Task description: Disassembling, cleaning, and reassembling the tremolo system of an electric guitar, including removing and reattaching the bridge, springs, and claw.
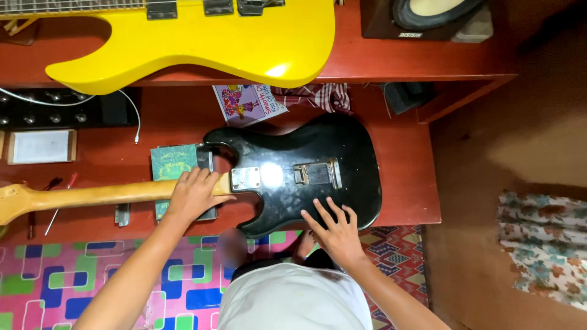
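Steadying a glossy black electric guitar body (306, 171), face-down on the red wooden bench (409, 183), the left hand (194, 194) grips its pale maple neck (92, 194); the right hand (335, 229) rests open, fingers spread, on the lower edge. Any shift probably needs both hands lifting together.

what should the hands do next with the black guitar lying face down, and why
Probably keep the left hand gripping the neck and slide the right hand up to the open rear cavity. The black guitar lies back-up on the red bench, steadied by both hands, its cavity exposed.
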